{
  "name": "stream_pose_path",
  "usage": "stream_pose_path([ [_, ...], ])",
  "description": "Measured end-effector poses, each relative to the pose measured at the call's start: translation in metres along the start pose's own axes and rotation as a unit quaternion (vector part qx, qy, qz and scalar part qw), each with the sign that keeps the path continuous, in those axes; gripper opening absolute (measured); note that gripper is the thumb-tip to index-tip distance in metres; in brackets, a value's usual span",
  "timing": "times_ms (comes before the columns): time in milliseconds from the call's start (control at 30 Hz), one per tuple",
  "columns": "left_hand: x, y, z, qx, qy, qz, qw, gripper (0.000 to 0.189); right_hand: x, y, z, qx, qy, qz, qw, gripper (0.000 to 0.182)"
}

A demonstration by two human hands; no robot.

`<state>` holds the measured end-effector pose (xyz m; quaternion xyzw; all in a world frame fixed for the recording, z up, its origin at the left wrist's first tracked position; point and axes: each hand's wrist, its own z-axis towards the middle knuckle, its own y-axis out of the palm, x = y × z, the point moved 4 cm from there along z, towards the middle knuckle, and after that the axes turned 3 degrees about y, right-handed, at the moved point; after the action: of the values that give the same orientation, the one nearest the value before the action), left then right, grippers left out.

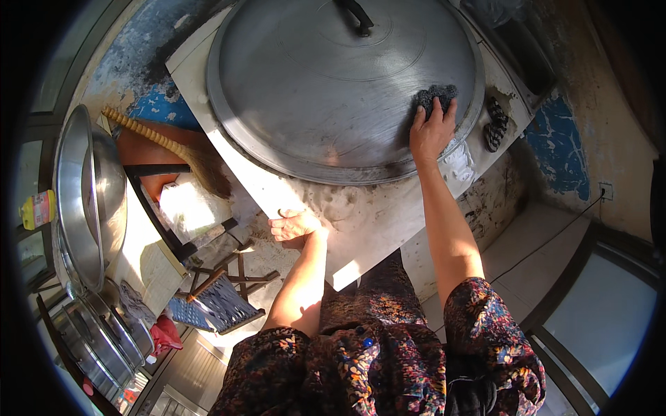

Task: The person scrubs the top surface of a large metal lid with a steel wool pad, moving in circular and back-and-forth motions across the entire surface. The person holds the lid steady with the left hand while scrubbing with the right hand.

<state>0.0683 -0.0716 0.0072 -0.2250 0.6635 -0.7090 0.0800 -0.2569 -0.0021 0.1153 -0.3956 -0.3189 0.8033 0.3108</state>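
A large round metal lid (322,104) with a dark handle (356,18) covers most of the pale worktop before me. My right hand (433,132) presses a dark grey scouring pad (437,97) against the lid near its right rim, fingertips spread on the pad. Faint curved scratches and wet-looking smears mark the metal around it. My left hand (295,227) rests at the left front edge of the worktop (359,223), fingers curled and close together. No object shows in it; its underside is hidden, so whether it grips the edge is unclear.
A black-and-white striped cloth-like bundle (496,125) and a whitish wet patch (458,162) lie right of the lid. Left stand a straw hand broom (177,148), large metal basins (78,197), a folding stool (216,304) and stacked pots (99,343). A cord (546,239) runs to a wall socket (605,191).
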Motion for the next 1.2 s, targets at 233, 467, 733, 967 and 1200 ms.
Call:
stream_pose_path([
  [233, -0.007, 0.008, -0.001, 0.107, 0.020, 0.015, 0.994, 0.049, -0.121, 0.015, -0.112, -0.189, -0.317, 0.125, 0.921, 0.057],
  [467, -0.009, 0.014, -0.004, 0.120, 0.012, 0.009, 0.993, 0.051, -0.051, 0.015, -0.006, -0.043, -0.140, 0.046, 0.988, 0.046],
  [733, -0.007, 0.008, -0.003, 0.046, -0.009, 0.015, 0.999, 0.057, -0.134, 0.039, -0.096, -0.207, -0.333, 0.091, 0.916, 0.052],
  [967, -0.001, 0.000, -0.008, 0.032, -0.022, -0.010, 0.999, 0.058, -0.074, -0.015, -0.107, -0.196, -0.424, 0.112, 0.877, 0.052],
  [1200, 0.001, -0.011, -0.007, -0.099, -0.053, -0.059, 0.992, 0.055, -0.196, 0.070, -0.130, -0.266, -0.492, 0.062, 0.827, 0.044],
])
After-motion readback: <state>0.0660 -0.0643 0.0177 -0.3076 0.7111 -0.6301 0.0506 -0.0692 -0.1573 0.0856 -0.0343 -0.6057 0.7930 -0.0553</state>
